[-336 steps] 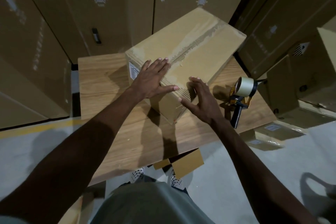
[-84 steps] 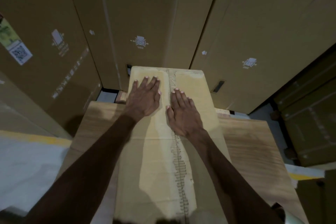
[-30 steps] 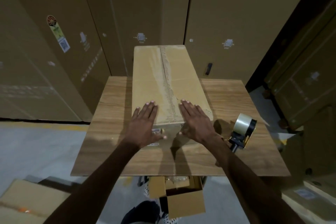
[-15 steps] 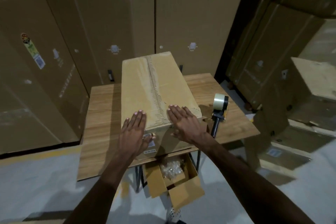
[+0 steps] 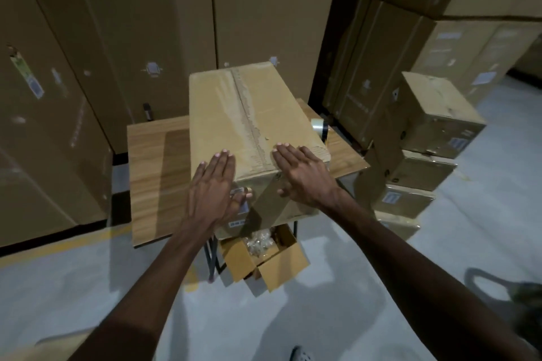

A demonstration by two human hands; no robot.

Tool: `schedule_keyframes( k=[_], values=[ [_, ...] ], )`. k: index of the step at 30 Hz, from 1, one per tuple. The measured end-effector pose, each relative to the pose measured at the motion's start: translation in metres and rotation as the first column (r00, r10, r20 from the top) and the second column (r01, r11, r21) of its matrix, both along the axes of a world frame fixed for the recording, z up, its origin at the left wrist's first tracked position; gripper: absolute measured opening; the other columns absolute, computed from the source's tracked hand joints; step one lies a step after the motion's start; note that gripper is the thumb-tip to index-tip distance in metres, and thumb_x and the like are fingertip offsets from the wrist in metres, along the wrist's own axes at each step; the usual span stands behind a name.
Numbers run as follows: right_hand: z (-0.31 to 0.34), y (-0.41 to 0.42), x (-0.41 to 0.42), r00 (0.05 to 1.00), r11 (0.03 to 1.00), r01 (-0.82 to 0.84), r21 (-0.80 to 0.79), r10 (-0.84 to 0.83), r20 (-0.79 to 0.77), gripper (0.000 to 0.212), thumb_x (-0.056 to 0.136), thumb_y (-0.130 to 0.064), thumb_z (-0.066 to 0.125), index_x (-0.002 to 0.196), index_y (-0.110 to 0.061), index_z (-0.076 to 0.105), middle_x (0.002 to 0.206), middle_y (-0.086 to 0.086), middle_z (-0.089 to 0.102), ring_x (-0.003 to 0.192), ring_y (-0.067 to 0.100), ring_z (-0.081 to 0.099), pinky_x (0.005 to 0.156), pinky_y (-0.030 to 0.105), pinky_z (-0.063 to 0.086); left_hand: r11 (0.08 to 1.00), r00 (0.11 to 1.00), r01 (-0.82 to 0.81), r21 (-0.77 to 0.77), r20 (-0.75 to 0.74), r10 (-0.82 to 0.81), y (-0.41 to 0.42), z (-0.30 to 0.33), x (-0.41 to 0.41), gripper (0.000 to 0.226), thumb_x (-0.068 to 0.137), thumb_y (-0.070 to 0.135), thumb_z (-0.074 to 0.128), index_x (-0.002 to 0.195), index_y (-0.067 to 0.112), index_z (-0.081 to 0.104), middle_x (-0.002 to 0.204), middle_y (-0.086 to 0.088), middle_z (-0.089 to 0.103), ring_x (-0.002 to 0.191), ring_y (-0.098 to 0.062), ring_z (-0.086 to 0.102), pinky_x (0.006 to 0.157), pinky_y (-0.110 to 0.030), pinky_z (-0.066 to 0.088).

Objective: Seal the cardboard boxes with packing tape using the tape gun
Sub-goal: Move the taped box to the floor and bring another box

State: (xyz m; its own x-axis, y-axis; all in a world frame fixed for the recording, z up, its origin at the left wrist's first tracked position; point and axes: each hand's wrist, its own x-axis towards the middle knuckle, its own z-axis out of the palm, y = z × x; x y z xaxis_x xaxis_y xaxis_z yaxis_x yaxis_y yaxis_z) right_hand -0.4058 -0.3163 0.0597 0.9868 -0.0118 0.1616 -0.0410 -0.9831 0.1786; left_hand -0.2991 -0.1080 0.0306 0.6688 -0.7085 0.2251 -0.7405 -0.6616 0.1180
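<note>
On the desk: cardboard box, overhanging near edge, seam taped.
Hands: left hand, right hand flat, fingers straight, on its near top edge.
Handling: likely stiff, bulky; grip opposite sides.
Tape gun: right edge, behind box.

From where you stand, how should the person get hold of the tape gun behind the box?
Little of the tape gun shows: its roll peeks past the right edge of the cardboard box, handle hidden. I'd bring the right hand around the box's right side and grip the handle below the roll, probably leaning toward the person.
</note>
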Motion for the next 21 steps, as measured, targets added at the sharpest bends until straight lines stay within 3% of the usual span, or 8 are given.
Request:
schedule_keyframes(
  k=[3,6,11,16,21],
  values=[
    [0.022,-0.023,-0.021,0.996,0.999,0.032,-0.010,-0.031,0.080,0.098,0.084,-0.046,0.076,0.156,-0.003,0.027,0.163,0.019,0.029,0.150,0.032,0.030,0.122,0.046,0.016,0.999,0.997,0.048,-0.015,0.066,-0.047,-0.027,0.030,-0.010,0.091,0.097,0.065,0.041,0.160,0.009,0.008,0.168,-0.010,0.007,0.156,-0.023,0.007,0.124,-0.039,0.002],
    [0.040,-0.060,-0.043,0.986,0.998,0.068,0.003,-0.067,0.151,0.096,0.088,-0.046,0.073,0.158,-0.004,0.022,0.166,0.016,0.021,0.153,0.030,0.023,0.123,0.043,0.011,0.994,0.985,0.101,-0.030,0.140,-0.096,-0.069,0.057,-0.024,0.095,0.094,0.061,0.052,0.160,0.007,0.011,0.168,-0.012,0.010,0.155,-0.025,0.009,0.125,-0.040,0.003],
    [0.053,-0.143,-0.093,0.947,0.985,0.169,0.025,-0.169,0.272,0.095,0.088,-0.045,0.074,0.157,-0.003,0.026,0.164,0.016,0.024,0.152,0.030,0.025,0.119,0.041,0.006,0.979,0.946,0.195,0.054,0.253,-0.202,-0.169,0.094,-0.051,0.097,0.095,0.064,0.048,0.160,0.008,0.003,0.169,-0.010,0.002,0.156,-0.023,0.002,0.124,-0.039,0.000],
    [0.052,-0.260,-0.154,0.905,0.964,0.264,0.029,-0.258,0.338,0.096,0.074,-0.043,0.087,0.148,0.000,0.044,0.153,0.020,0.045,0.140,0.033,0.046,0.114,0.048,0.023,0.960,0.919,0.262,0.098,0.279,-0.279,-0.299,0.108,-0.099,0.094,0.097,0.059,0.047,0.160,0.008,0.000,0.169,-0.010,-0.001,0.156,-0.022,0.001,0.124,-0.038,0.000],
    [0.057,-0.364,-0.205,0.884,0.941,0.337,0.035,-0.328,0.333,0.091,0.073,-0.037,0.087,0.145,0.002,0.049,0.150,0.021,0.048,0.138,0.035,0.049,0.112,0.052,0.037,0.938,0.891,0.325,0.122,0.292,-0.347,-0.412,0.111,-0.139,0.091,0.099,0.053,0.046,0.160,0.008,-0.003,0.169,-0.010,-0.004,0.156,-0.021,-0.001,0.124,-0.037,0.001]
  ],
)
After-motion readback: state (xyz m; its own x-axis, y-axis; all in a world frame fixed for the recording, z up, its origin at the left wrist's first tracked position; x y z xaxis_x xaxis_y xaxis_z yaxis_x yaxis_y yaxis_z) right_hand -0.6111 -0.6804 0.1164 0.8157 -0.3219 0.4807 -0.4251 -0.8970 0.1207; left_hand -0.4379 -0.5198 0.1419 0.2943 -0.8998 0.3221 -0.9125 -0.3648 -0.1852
